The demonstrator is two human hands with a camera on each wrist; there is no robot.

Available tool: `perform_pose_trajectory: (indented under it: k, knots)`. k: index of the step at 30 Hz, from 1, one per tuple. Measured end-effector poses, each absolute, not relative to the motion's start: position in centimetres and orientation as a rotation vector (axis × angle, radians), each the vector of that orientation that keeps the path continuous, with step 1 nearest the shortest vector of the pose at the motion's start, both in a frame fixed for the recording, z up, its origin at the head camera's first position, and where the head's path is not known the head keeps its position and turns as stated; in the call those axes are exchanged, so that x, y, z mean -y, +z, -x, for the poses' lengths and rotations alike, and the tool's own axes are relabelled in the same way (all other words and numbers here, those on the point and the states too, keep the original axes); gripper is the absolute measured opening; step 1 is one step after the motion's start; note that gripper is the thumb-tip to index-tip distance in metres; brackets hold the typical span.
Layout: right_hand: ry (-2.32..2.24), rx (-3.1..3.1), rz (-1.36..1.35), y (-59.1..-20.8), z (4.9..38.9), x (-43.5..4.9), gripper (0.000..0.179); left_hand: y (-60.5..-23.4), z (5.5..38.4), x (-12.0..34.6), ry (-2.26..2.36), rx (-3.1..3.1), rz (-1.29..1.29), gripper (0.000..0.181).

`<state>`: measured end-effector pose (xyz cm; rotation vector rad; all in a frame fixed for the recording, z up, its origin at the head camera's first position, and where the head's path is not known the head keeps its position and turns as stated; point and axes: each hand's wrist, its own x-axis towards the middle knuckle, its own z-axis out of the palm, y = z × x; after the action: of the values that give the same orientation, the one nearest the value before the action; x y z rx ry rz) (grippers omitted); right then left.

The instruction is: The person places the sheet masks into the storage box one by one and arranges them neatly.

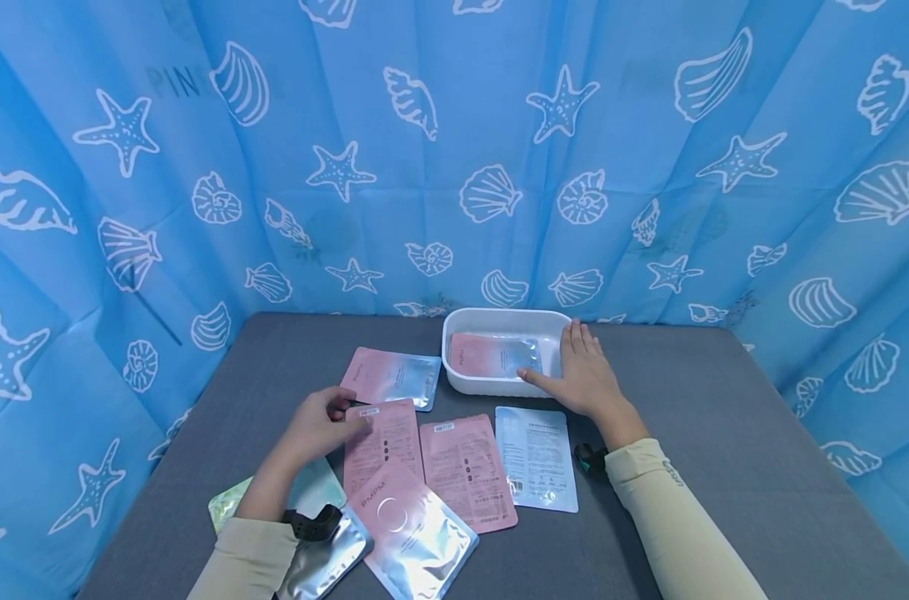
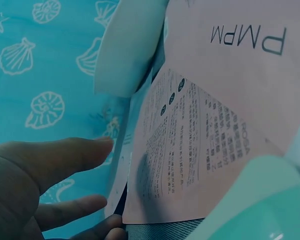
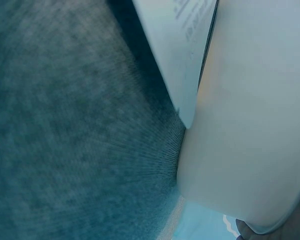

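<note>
My left hand [image 1: 322,425] is over the upper left corner of a pink printed sachet [image 1: 379,437]. In the left wrist view its thumb [image 2: 85,157] stands apart from the fingers, whose tips reach the sachet's edge. A white plastic basin [image 1: 506,387] stands at the back, with a pink-and-blue sachet [image 1: 491,356] lying flat inside. My right hand [image 1: 589,375] rests along the basin's right side, fingers straight at the rim, thumb stretched over the front corner. The right wrist view shows the basin's wall [image 3: 245,125] close up; most of the hand is hidden there.
Another pink-and-blue sachet [image 1: 397,377] lies left of the basin. Nearer are a second pink printed sachet [image 1: 469,475], a pink-and-silver one [image 1: 417,533], a white-blue one [image 1: 536,458] and a green one [image 1: 229,500]. A blue curtain [image 1: 454,167] hangs behind the grey table [image 1: 724,467].
</note>
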<state>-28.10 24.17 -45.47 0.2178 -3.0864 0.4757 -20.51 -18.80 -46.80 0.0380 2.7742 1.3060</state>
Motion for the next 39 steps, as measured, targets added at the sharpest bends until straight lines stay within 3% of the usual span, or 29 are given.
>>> perform_pose_trajectory:
  k: [11, 39]
  knots:
    - [0.495, 3.074, -0.212, -45.35, 27.82, -24.06, 0.129, -47.06, 20.25, 18.65, 1.281, -2.77, -0.001, 0.07]
    - [0.464, 3.08, -0.205, -45.51, 28.11, -24.14, 0.131, -46.8, 20.16, 18.48, 1.325, -2.733, 0.019, 0.067]
